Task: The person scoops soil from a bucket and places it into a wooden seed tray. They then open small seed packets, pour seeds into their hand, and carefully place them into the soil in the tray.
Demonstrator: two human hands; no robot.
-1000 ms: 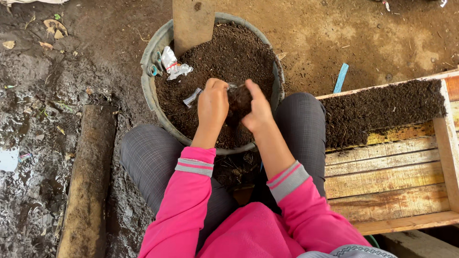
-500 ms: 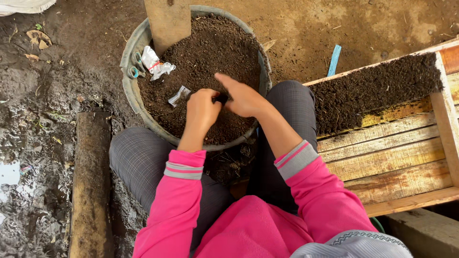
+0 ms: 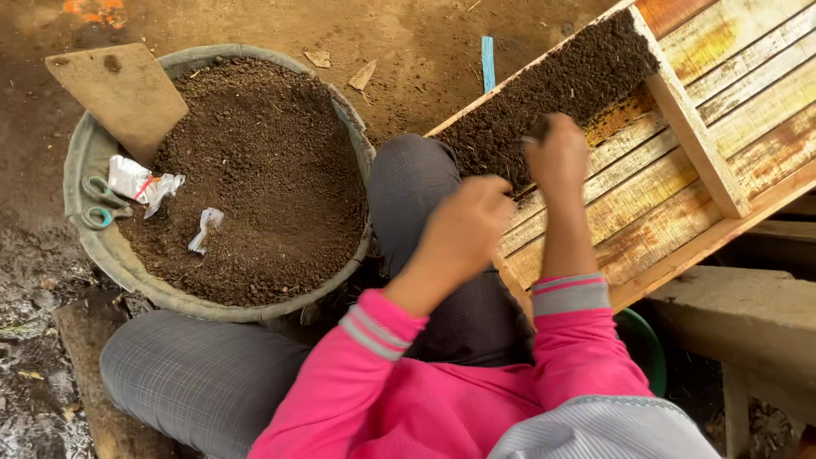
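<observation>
My right hand [image 3: 557,155] reaches out to the dark row of soil [image 3: 544,89] packed along the far side of the slatted wooden tray [image 3: 680,127]. Its fingers curl down onto the soil, and what they hold is hidden. My left hand [image 3: 463,223] hovers blurred over my right knee, next to the tray's near corner, fingers curled in with nothing visible in it. Both arms wear pink sleeves with grey striped cuffs.
A round grey basin [image 3: 95,248] of loose soil sits at my left, with a wooden board [image 3: 119,89], scissors [image 3: 98,208] and crumpled plastic wrappers [image 3: 143,183] in it. A blue stick [image 3: 488,61] lies on the dirt floor. A concrete block [image 3: 748,314] is under the tray.
Both hands left the basin, where they worked a small dark lump of soil, and swung right. My right hand now rests on the tray's soil row. The view turned right too.
</observation>
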